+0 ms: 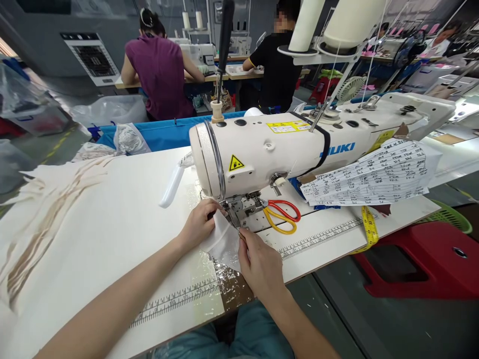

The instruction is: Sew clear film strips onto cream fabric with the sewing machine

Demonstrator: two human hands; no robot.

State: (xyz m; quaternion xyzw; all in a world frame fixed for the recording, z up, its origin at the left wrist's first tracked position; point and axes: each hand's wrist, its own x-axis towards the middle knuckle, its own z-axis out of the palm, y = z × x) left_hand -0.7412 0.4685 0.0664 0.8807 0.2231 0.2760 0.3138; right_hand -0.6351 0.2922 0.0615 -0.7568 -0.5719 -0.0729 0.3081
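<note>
The cloth [223, 243] lay at the table's [145, 199] near edge, its upper part under the head of the sewing machine [258, 154], which stood toward twelve to one o'clock of it. At the cloth's ten to eleven o'clock, the left hand [200, 219] had its fingers curled, pinching the upper edge close to the needle area. At three to four o'clock, the right hand [261, 257] was closed, thumb and forefinger gripping a thin tool [240, 233] against the cloth's edge; its exact kind could not be made out. Scissors [289, 231] with red and yellow handles lay at two o'clock, beside the machine. Farther out at two o'clock was a written sheet [370, 174]; at three, a yellow tape [370, 229] hung over the table edge. Pale strips [45, 219] lay at nine.
</note>
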